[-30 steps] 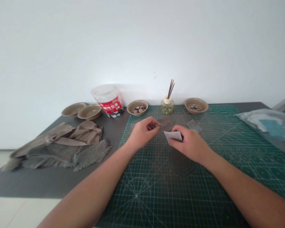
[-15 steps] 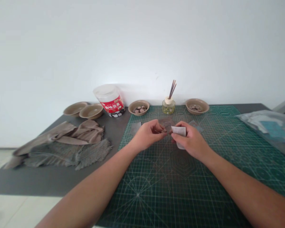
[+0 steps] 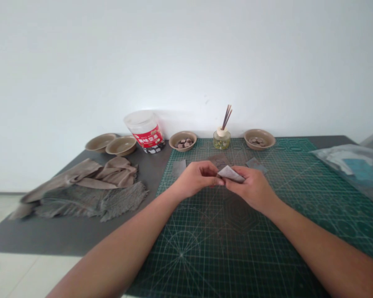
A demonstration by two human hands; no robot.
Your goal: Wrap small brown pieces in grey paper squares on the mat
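Observation:
Over the green cutting mat [image 3: 211,244], my right hand [image 3: 250,184] grips a small whitish packet [image 3: 231,174] between thumb and fingers. My left hand [image 3: 199,178] is pinched at the packet's left corner; whether it holds the corner itself or something small beside it is hidden. Flat on the mat behind my hands lie a thin grey piece [image 3: 179,167] at the left, a brownish clear piece [image 3: 219,160] in the middle and a bluish clear piece [image 3: 256,164] at the right.
Along the wall stand two bowls with round brown pieces [image 3: 183,134] [image 3: 259,134], a reed diffuser [image 3: 221,140], a red-labelled tub [image 3: 146,132] and two more bowls [image 3: 99,142] [image 3: 121,146]. Crumpled cloths [image 3: 90,188] lie left, a plastic bag [image 3: 357,165] right.
The packet has tipped from upright to a slant, its corner now toward my left hand. My left hand has moved slightly right and down, and the two hands are closer together.

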